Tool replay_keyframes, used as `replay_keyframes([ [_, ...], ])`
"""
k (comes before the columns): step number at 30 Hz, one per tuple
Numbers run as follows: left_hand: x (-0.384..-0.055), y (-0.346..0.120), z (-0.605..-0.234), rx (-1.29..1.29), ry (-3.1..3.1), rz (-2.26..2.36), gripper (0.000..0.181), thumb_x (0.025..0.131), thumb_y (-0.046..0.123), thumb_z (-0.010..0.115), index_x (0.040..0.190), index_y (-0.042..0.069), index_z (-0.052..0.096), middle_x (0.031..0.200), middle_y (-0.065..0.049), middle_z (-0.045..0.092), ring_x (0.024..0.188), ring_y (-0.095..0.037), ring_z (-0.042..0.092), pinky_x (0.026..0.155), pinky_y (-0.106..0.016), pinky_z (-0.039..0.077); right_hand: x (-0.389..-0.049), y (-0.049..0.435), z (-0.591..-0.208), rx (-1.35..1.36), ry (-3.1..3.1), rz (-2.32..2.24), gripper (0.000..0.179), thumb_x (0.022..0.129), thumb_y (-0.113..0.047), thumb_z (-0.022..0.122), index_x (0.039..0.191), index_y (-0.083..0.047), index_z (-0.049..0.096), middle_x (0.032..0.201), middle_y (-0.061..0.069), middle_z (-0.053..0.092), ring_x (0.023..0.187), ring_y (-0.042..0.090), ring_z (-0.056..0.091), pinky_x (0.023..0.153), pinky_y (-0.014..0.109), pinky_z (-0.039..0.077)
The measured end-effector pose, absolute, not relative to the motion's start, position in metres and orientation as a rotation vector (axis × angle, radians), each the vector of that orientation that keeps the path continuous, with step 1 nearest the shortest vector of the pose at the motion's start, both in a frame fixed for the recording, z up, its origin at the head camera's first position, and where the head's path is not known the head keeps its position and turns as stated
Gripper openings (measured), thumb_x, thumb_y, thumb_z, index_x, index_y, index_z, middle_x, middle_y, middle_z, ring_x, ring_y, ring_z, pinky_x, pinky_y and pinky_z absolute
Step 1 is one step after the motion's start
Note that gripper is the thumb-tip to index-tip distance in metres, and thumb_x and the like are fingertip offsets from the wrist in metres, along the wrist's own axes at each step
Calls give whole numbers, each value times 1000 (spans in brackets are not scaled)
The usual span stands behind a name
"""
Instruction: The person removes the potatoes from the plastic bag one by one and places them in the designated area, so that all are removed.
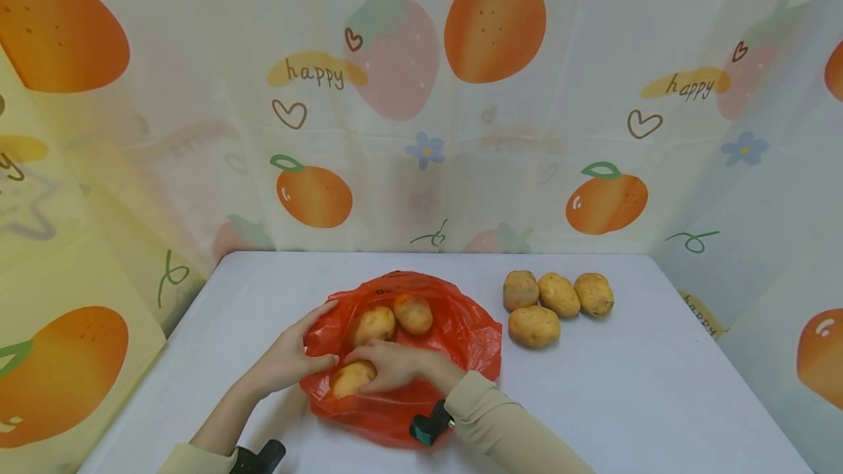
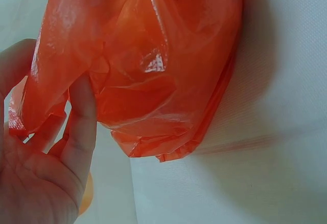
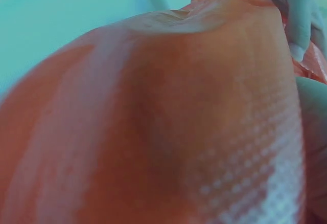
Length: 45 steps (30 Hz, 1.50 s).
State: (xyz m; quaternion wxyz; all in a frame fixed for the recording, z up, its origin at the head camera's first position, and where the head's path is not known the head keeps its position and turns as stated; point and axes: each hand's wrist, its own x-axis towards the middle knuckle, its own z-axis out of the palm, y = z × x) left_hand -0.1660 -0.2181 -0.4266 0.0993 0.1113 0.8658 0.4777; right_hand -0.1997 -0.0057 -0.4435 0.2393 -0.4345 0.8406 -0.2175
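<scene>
Head view: a potato [image 1: 349,380] is gripped between the thumb and fingers of the right hand [image 1: 394,366], inside the mouth of a red plastic bag [image 1: 461,335], near its left front edge. By the left hand [image 1: 285,366], the left side of the bag's rim is held, with the plastic caught between thumb and fingers. Just beyond the right hand, two more potatoes [image 1: 375,325] are contained in the bag. A black device [image 1: 429,426] is worn at the right wrist. Farther right, four loose potatoes [image 1: 534,326] are grouped on the white table [image 1: 645,386]; behind it, a fruit-printed cloth [image 1: 224,57] is hung.
</scene>
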Motion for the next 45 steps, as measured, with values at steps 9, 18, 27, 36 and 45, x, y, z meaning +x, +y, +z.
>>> replay_keyframes([
  [9,-166,-218,-426,322,2562,1408,80,77,16,73,142,32,30,144,-9,36,122,-35,43,86,-44,51,-198,-5,-443,-1126,2267,-667,41,85,-35,64,121,-21,52,107,-15,54,96,-2,48,91,19,42],
  [18,-167,-218,-424,342,2562,1414,80,78,14,72,143,31,29,143,-10,37,120,-34,45,85,-43,51,-200,-4,-441,-1266,2250,-681,44,87,-30,63,128,-20,50,118,-14,55,107,-1,48,97,20,39],
  [27,-168,-218,-425,350,2573,1410,80,78,15,72,143,31,29,142,-9,38,120,-34,46,84,-41,52,-200,6,-439,-1262,2319,-718,45,85,-31,66,127,-21,52,121,-14,54,110,0,47,97,21,40],
  [36,-168,-219,-424,321,2550,1422,80,77,16,73,142,34,29,141,-9,38,118,-34,46,81,-40,53,-201,20,-429,-1213,2350,-793,48,82,-34,68,127,-23,53,122,-15,54,111,1,47,97,24,41],
  [45,-168,-218,-423,307,2531,1437,80,77,15,73,142,33,29,141,-9,38,118,-34,47,79,-39,54,-203,31,-419,-1221,2333,-858,50,83,-33,67,130,-22,51,127,-14,52,118,7,43,99,27,40],
])
